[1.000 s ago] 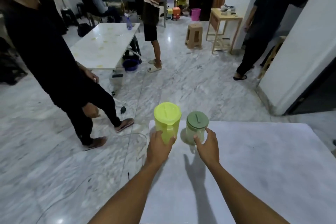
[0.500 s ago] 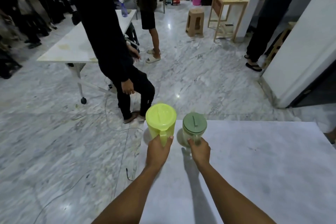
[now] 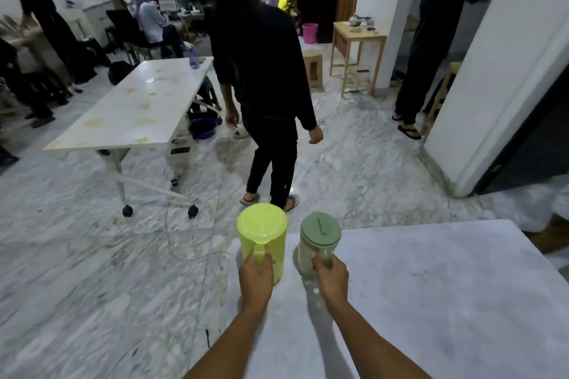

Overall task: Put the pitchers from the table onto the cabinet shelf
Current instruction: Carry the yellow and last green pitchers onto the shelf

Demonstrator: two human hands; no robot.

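A yellow-green pitcher (image 3: 265, 232) with a matching lid stands at the far left corner of the pale marble table (image 3: 431, 301). My left hand (image 3: 256, 275) is closed around its handle. Just to its right is a clear pitcher with a dull green lid (image 3: 320, 232). My right hand (image 3: 331, 278) grips that one by its handle. Both pitchers are upright and look slightly raised over the table's corner; I cannot tell if they touch it. No cabinet shelf is in view.
A person in black (image 3: 264, 86) walks on the marble floor right beyond the table. A white wheeled table (image 3: 132, 108) stands to the left, a cable (image 3: 175, 243) trails across the floor. A white wall corner (image 3: 492, 86) and another person (image 3: 431, 40) are at the right.
Both hands shifted from the pitchers' bodies to grips on their handles. The person in black moved from the left to directly ahead of the table. My view tilted up.
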